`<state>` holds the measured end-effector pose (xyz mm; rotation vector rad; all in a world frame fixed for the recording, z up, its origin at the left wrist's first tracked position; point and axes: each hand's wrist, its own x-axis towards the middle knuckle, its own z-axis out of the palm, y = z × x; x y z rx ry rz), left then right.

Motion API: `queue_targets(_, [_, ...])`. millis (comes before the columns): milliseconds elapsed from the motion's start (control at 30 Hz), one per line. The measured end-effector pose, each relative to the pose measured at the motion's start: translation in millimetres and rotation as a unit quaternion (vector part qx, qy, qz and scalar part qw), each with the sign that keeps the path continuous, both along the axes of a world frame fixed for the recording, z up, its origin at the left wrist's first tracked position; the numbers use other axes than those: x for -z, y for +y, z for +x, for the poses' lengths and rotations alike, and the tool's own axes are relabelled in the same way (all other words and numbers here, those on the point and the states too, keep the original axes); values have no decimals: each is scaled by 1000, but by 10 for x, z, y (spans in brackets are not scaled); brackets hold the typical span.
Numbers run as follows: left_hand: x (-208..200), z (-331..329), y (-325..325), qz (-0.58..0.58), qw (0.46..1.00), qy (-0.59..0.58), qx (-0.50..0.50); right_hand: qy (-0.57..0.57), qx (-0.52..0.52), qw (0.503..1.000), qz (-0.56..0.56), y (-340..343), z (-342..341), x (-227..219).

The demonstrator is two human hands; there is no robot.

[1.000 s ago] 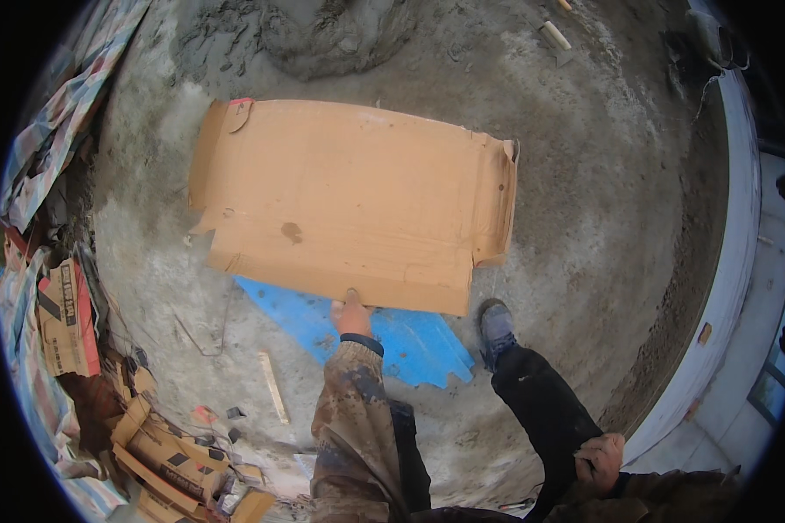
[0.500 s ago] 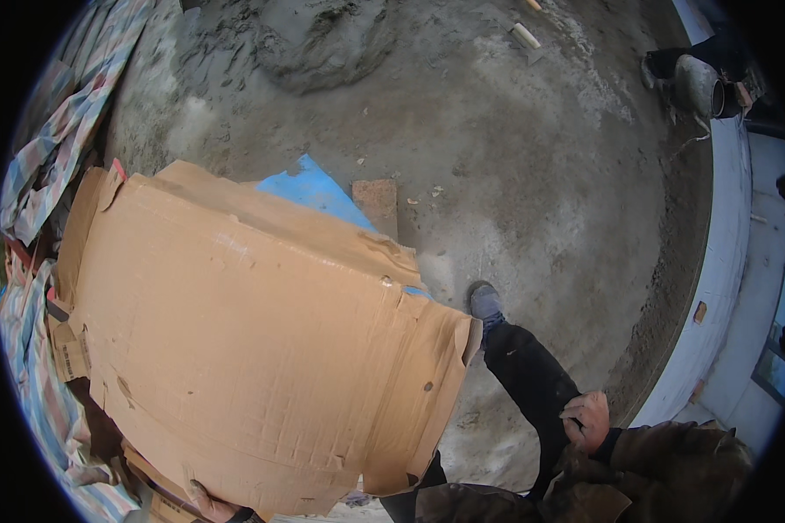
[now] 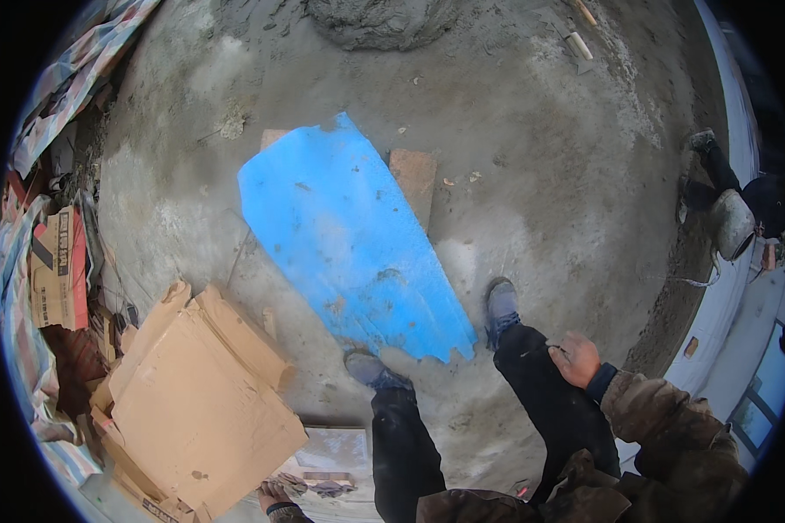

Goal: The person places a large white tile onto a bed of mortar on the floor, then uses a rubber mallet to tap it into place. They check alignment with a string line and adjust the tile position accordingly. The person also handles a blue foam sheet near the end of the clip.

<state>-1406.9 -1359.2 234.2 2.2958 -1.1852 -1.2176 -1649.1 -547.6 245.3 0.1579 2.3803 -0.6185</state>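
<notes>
A flattened piece of brown cardboard [image 3: 196, 418] lies tilted over the clutter at my lower left. Just off its near right edge is my left hand [image 3: 273, 495], small in view and partly cut by the shadow of the sleeve; its fingers look apart, and nothing shows in them. My right hand [image 3: 576, 358] rests on my bent right knee, fingers loosely laid over the dark trousers and holding nothing. Ahead of my shoes, a blue sheet [image 3: 349, 235] with a ragged near edge and dirt spots lies on the ground. A brownish block [image 3: 416, 181] pokes out along its right side.
Wet grey mortar [image 3: 384, 19] is heaped at the far side. Two pale-handled tools [image 3: 580, 45] lie at far right. A grey rounded vessel [image 3: 733, 225] sits by the white ledge [image 3: 715, 322]. Striped tarpaulin [image 3: 83, 74] and a printed carton [image 3: 58, 268] line the left.
The cardboard has moved down and left, away from in front of me, uncovering the blue sheet and my left shoe. My left hand has shifted right, off the cardboard's edge. My right hand stays on the knee.
</notes>
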Motion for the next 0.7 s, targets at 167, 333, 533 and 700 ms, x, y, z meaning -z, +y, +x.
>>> queue_targets(167, [36, -756, 1668, 98, 989, -3, 114, -125, 48, 990, -48, -732, -471, 1967])
queue_targets(333, [-436, -1721, 3843, 385, 834, 179, 352, -127, 136, 982, -38, -1493, -616, 2887])
queue_targets(533, [-30, -2081, 4699, 551, 738, 147, 361, -108, 218, 969, -38, -1529, -601, 3243])
queue_targets(700, [109, -2078, 4414, 467, 817, 198, 273, -163, 215, 961, -63, -1554, -870, 3091])
